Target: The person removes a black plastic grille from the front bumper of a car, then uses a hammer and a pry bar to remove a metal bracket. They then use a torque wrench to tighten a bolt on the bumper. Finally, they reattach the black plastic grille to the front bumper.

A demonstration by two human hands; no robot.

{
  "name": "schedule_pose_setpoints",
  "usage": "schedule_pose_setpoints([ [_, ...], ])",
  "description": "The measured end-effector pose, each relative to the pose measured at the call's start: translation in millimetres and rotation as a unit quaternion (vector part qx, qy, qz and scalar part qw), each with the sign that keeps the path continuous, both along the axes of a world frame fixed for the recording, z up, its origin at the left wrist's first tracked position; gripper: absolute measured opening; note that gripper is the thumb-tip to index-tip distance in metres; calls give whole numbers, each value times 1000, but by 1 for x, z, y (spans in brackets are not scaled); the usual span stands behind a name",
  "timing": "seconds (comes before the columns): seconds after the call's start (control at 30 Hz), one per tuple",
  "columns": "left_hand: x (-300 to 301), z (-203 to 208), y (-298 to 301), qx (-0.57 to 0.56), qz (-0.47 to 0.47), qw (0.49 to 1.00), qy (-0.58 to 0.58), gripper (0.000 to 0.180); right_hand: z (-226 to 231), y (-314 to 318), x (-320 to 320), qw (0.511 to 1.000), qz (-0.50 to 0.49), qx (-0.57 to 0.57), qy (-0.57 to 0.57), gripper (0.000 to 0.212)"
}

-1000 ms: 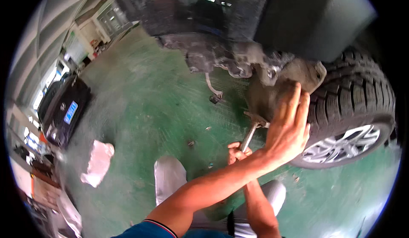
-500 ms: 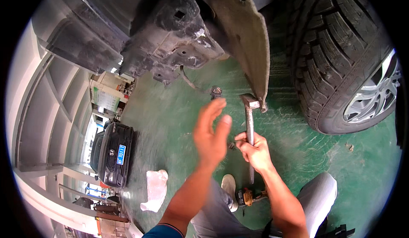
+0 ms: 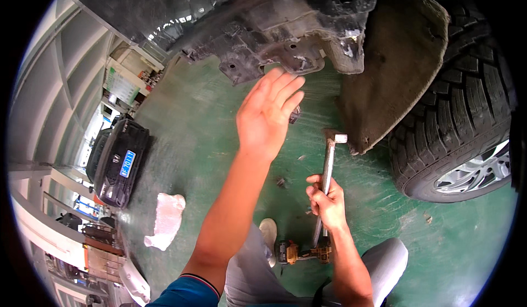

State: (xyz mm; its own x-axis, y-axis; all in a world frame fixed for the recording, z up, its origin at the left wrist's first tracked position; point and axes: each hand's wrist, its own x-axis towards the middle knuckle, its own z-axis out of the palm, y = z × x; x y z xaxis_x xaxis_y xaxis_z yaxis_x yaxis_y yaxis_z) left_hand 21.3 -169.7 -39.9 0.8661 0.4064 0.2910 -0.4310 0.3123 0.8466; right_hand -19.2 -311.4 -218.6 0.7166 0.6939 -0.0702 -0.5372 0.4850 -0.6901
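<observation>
My left hand reaches up with its fingers stretched out, holding nothing. Its fingertips overlap the lower edge of a dirty black plastic car panel; I cannot tell whether they touch it. Partly hidden behind that hand hangs a dark wiring connector. In my right hand is a metal hammer, gripped by its handle, head upward. The hammer head is beside the lower tip of a brown felt-like wheel-arch liner, which hangs down in front of the tyre.
A treaded tyre with a silver wheel stands at the right. A yellow-and-black power drill lies on the green floor near my shoe. To the left are a whitish plastic bag and a parked black car.
My left hand has moved up to the panel's lower edge and its fingers have spread. The view has shifted, bringing more of the panel in. My right hand keeps its hold on the hammer.
</observation>
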Motion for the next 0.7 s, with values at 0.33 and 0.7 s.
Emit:
schedule_pose_setpoints([
  [0.33,19,2,-12,43,20,999,-24,29,13,17,20,992,-71,-88,-57,35],
  [0.7,-18,-12,7,320,125,932,-113,34,57,81,83,986,-135,58,-78,15],
])
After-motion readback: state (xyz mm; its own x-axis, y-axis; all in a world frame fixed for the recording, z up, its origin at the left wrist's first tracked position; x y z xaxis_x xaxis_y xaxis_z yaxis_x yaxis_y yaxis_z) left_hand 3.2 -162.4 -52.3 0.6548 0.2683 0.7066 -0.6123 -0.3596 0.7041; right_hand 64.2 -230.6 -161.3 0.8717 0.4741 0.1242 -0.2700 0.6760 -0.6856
